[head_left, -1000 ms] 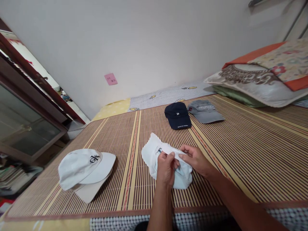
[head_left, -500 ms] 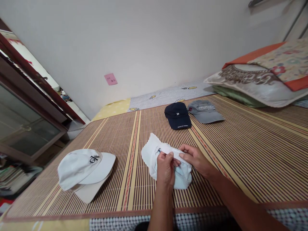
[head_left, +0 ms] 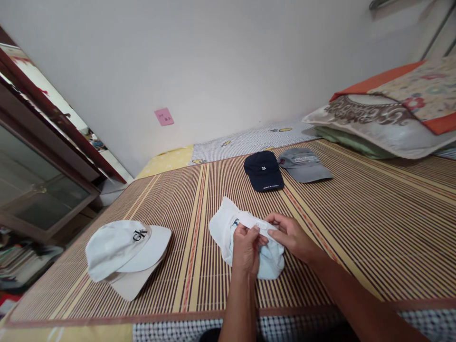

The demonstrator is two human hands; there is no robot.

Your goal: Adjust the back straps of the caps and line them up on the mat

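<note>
A white cap (head_left: 271, 262) lies on the striped mat with its inside turned up and its brim pointing to the far left. My left hand (head_left: 245, 247) pinches the inner band between thumb and fingers. On the same band, farther right, my right hand (head_left: 288, 233) grips the edge with thumb and forefinger. A small pale label shows on the band between the hands. To the left rest a white cap with black letters (head_left: 119, 247) and, under it, a beige cap whose brim (head_left: 131, 285) sticks out.
Beyond my hands lie a navy cap (head_left: 262, 171) and a grey cap (head_left: 304, 164), side by side on the mat (head_left: 374, 228). Pillows (head_left: 370, 123) are stacked at the far right. A pink note (head_left: 164, 116) is on the wall, and a glass-fronted cabinet (head_left: 35, 185) stands at the left.
My right thumb has shifted slightly to the right along the band, and more of the pale label shows. The other caps have not moved.
</note>
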